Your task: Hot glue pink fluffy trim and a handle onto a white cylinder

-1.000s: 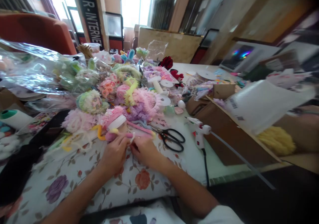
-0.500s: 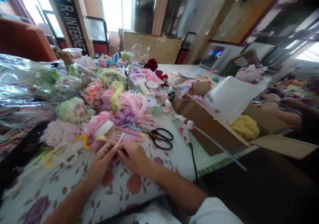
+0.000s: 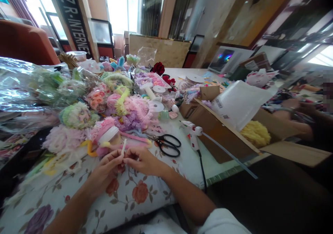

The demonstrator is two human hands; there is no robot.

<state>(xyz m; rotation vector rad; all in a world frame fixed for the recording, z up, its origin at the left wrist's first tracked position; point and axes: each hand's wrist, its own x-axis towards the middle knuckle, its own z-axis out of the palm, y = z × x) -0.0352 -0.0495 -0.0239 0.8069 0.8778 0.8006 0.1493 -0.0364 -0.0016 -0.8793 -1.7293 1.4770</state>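
Note:
A short, thin white strip (image 3: 124, 147) points up between my two hands; whether it is a chenille stem or something else I cannot tell. My left hand (image 3: 110, 164) pinches it from the left with thumb and fingers. From the right, my right hand (image 3: 142, 161) closes its fingertips at the strip's lower end, where the detail is hidden. Just beyond my hands lie fuzzy pink sticks (image 3: 130, 144) and a pink bundle with a white band (image 3: 109, 134). Black-handled scissors (image 3: 169, 144) rest to the right of my right hand.
A white glue gun (image 3: 194, 136) with a long glue stick lies right of the scissors. Behind it stands an open cardboard box (image 3: 215, 140) holding a white package (image 3: 239, 102) and yellow fluff. Fluffy flowers (image 3: 78, 114) and ribbon spools (image 3: 156, 106) crowd the table. A co-worker's arm (image 3: 293, 119) shows at right.
The white strip has turned from leaning right to nearly upright. My right hand's fingers have shifted and bent more around its lower end. The co-worker's arm at right has moved slightly.

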